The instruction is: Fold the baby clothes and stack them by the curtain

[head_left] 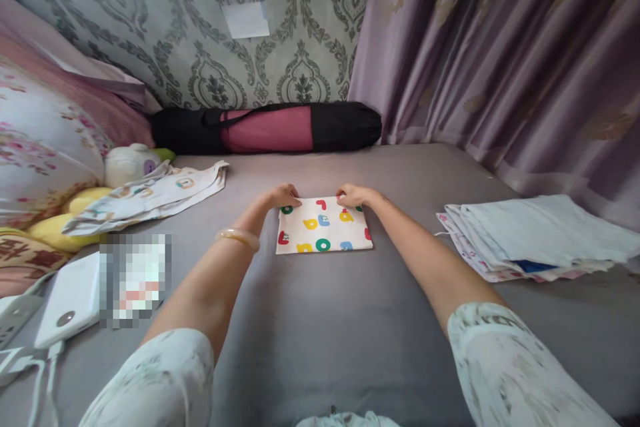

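Observation:
A folded white cloth [324,230] printed with colourful letters lies flat on the grey bed sheet [320,320], roughly rectangular. At its far left corner, my left hand [284,197] pinches the edge between thumb and fingers. My right hand [353,195] grips the far edge toward the right corner in the same way. Parts of the fingers are hidden behind the hands and the cloth. A pale bangle [237,237] sits on my left forearm.
At the right lies a stack of folded cloths [545,233]. On the left are a loose printed cloth [155,193], a plush toy [131,165], a white power bank [73,297] with cables and a blurred item. A black and pink rolled bag [267,129] lies against the wall.

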Demonstrator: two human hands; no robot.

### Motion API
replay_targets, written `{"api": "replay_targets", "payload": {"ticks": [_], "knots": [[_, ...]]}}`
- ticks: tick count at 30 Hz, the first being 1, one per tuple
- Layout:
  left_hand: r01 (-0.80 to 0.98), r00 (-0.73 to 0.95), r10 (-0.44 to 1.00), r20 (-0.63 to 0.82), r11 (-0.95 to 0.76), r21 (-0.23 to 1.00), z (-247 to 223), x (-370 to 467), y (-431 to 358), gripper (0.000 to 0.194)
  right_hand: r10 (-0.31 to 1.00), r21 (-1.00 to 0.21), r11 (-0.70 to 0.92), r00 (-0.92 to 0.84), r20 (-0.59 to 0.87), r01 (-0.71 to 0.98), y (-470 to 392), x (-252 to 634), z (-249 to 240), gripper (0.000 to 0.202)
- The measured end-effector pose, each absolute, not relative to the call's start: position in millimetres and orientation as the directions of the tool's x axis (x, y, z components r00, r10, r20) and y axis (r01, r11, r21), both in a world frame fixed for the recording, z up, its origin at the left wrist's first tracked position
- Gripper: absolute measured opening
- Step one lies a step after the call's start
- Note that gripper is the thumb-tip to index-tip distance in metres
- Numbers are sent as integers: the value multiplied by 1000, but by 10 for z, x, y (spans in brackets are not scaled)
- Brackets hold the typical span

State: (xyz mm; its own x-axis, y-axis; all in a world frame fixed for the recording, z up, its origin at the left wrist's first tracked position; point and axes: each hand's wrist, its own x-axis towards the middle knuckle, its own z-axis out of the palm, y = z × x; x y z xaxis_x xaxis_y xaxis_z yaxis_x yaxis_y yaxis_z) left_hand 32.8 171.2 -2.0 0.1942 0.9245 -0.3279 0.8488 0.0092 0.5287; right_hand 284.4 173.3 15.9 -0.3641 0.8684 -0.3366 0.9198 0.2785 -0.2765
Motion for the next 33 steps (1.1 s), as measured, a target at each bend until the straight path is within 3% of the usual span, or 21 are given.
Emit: {"api": "replay_targets", "payload": {"ticks": [5,9,14,17,20,23,27,30,33], "knots": [[775,225,920,-320,30,632,19,276,1652,21,826,-327,239,-369,-427,914,1733,2907,295,30],[706,223,935,-276,40,707,147,248,1535,22,853,-426,266,-417,-314,865,1627,2984,390,26],[627,310,915,-258,7,779,513,187,1425,44,852,-543,310,-481,-205,780,1452,3084,659,21],[602,406,890,-206,-91,794,792,172,1382,32,863,-615,308,-485,-140,726,1373,3142,856,20],[603,383,922,-53,-206,770,1014,197,1340,24,874,-655,352,-485,-26,668,1324,3181,1006,18],[638,310,938,156,-327,697,1095,245,1279,25,871,-589,458,-469,147,666,1280,3197,1050,14],[754,345,859,379,-494,432,913,279,1120,21,809,-332,583,-491,324,742,1141,3200,876,23],[775,477,772,421,-595,214,604,281,896,24,743,-135,642,-567,356,755,943,3200,596,29],[764,552,737,389,-634,117,284,290,603,28,694,-43,693,-650,308,720,714,3203,286,31]]}}
